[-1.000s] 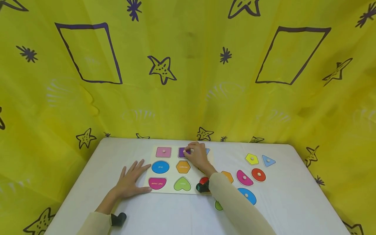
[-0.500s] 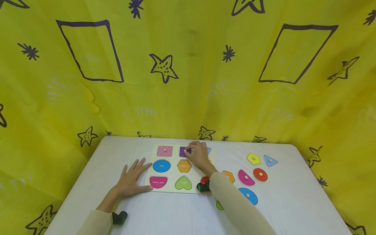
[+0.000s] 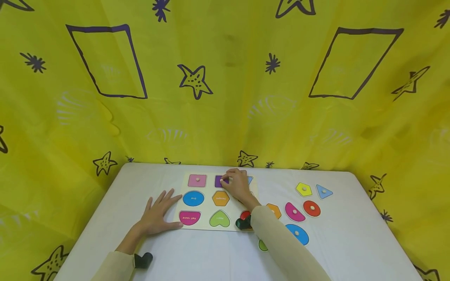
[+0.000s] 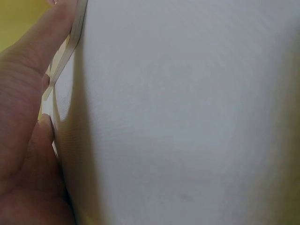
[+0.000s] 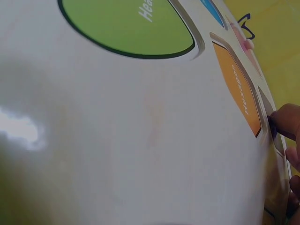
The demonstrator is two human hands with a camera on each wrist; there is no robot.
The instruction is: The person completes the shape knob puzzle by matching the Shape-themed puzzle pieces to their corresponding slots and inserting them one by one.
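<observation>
Apparently seating the purple piece (image 3: 218, 180) in the puzzle board (image 3: 207, 208), far row, pinching with right hand (image 3: 238, 186); touching left edge with left hand (image 3: 157, 217) spread. Next, probably press flush, then release.

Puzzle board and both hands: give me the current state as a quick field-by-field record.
left hand: spread at the puzzle board's left edge
right hand: pinches the purple piece
filled: pink piece in its slot
open slots in view: oval slot, hexagon slot, heart slot, half-round slot
loose, right: yellow pentagon, light-blue triangle, red circle, magenta half-round
loose, partly behind right sleeve: orange piece, blue piece, green piece
</observation>
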